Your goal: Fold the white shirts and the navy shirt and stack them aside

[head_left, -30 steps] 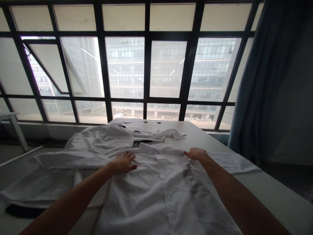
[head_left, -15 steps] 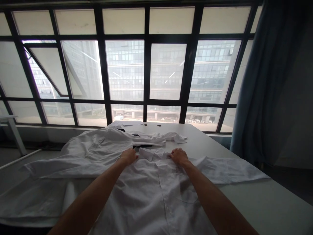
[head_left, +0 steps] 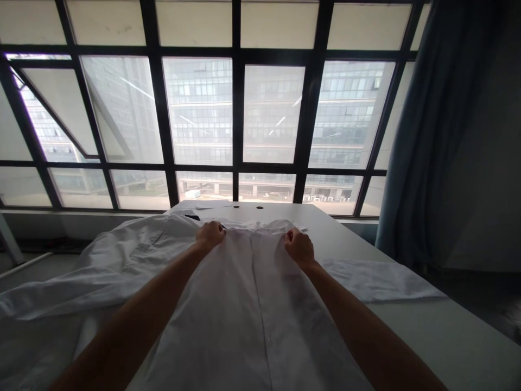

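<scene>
A white button-up shirt [head_left: 240, 304] stretches from my two hands down toward me, its front placket running down the middle. My left hand [head_left: 210, 235] is closed on the cloth near the shirt's left shoulder. On the other side my right hand [head_left: 300, 245] pinches the cloth at the right shoulder. Between the hands the upper edge is lifted and pulled fairly straight; the collar is hidden behind it. One sleeve [head_left: 378, 279] lies flat to the right. Left of my left hand another white garment [head_left: 142, 244] lies rumpled.
The white table [head_left: 439, 331] reaches toward a dark-framed window wall [head_left: 268, 117]. Two dark round holes sit near its far end. A blue-grey curtain [head_left: 423, 163] hangs at the right. A small black item [head_left: 192, 218] shows on the rumpled garment.
Both hands have risen a little, lifting the shirt's shoulders off the table and drawing the front tauter. The collar has gone out of sight. The view has shifted slightly.
</scene>
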`<state>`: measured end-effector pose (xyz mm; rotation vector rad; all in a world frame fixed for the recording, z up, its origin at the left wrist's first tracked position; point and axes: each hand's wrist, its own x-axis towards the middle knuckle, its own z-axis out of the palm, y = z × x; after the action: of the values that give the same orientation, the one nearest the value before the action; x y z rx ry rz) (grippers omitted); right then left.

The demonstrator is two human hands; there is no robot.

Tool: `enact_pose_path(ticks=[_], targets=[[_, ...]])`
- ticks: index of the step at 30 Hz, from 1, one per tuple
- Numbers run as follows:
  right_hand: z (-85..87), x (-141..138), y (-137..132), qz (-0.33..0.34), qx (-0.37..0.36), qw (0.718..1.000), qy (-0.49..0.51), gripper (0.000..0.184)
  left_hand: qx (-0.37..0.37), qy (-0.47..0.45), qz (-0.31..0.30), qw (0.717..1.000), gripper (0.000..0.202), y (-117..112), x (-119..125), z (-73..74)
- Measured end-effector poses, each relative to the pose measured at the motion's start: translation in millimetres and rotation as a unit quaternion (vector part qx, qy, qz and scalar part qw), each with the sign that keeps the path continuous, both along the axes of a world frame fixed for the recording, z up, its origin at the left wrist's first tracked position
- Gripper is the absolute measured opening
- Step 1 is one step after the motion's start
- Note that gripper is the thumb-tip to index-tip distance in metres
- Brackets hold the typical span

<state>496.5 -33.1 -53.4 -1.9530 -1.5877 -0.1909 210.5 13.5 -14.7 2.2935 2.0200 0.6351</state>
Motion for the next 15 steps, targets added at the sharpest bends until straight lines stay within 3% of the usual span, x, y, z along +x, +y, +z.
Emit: enact_pose_path(ticks=[3, 6, 11, 15], targets=[[-5.1, 0, 2, -0.009, -0.022, 1.000, 0.004, 0.037, 0.009, -0.018, -0.015, 1.000, 0.042, 1, 11, -12.9], [-19.4, -3, 0, 0.035, -0.099, 0.994, -0.025, 0.054, -0.032, 0.016, -0.029, 0.999, 0.062, -9, 20, -46.7], [-41.8, -19, -18, 0.137, -0.185, 0.969, -0.089, 0.038, -0.088, 0.096, -0.127, 0.983, 0.056, -34, 23, -102.5], [-46.1, -30, -34, 0.166, -0.213, 0.955, -0.127, 0.032, -0.127, 0.098, -0.171, 0.972, 0.057, -48, 16, -114.5]])
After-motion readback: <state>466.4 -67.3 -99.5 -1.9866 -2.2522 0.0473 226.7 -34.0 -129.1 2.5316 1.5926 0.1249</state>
